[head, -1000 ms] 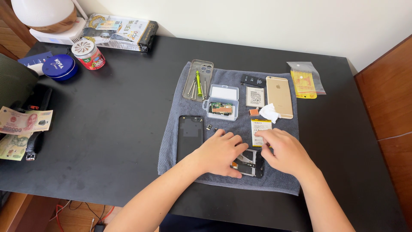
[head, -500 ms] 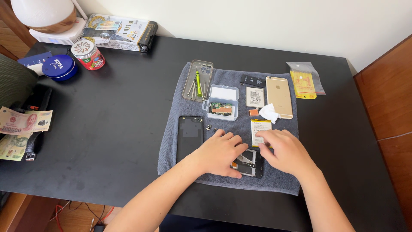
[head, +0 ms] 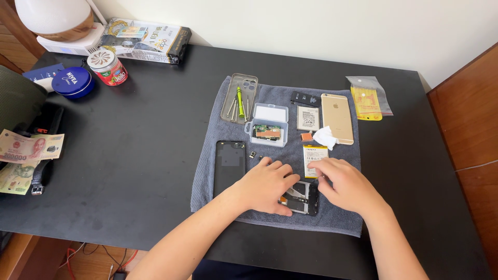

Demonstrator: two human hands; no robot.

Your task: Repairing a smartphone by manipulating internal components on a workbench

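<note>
Left hand [head: 267, 185] and right hand [head: 346, 184] clamp the opened black phone frame [head: 301, 199] on the grey cloth [head: 207, 179]; black rear panel [head: 230, 165] lies left, white battery [head: 314, 157] just beyond.

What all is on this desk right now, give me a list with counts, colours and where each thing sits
towel: 1, grey, centre of the black desk
opened phone: 1, dark, towel's near edge, under both hands
black panel: 1, towel's left side
clear case: 1, towel's far left corner, holds a green screwdriver
plastic box: 1, clear, mid towel, circuit board inside
batteries: 2, white, and
gold phone: 1, face down, towel's right
tissue: 1, white, beside gold phone
bag: 1, clear with yellow insert, right of towel
blue tin: 1, far left
red jar: 1, far left
banknotes: several, left edge
left hand: on opened phone
right hand: on opened phone
</note>
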